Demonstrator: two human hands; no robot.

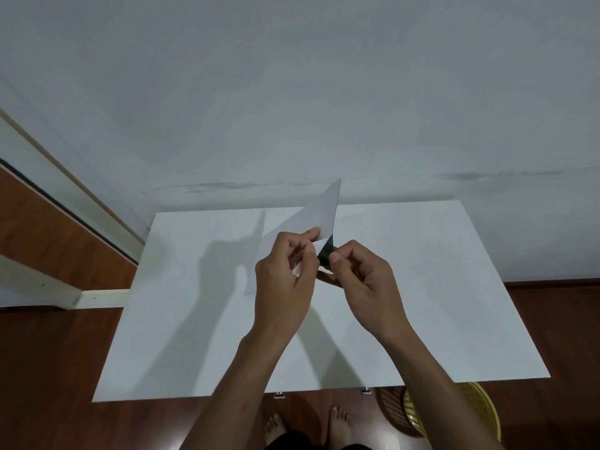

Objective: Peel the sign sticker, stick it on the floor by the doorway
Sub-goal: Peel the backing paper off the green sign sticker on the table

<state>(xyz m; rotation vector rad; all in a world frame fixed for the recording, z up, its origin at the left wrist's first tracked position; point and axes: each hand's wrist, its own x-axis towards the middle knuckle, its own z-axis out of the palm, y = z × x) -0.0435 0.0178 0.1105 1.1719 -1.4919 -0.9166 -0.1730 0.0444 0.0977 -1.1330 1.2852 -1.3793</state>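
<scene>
I hold the sign sticker upright above the white table, its white backing side facing me. My left hand pinches a lifted corner of the white backing paper. My right hand pinches the dark green sticker corner that shows where the backing has come away. The two hands almost touch at that corner. The sticker's printed face is hidden from me.
A pale wall rises behind the table. At the left is a white door frame with a white threshold strip on the brown wooden floor. A yellow woven basket stands under the table's right front. My bare feet are below.
</scene>
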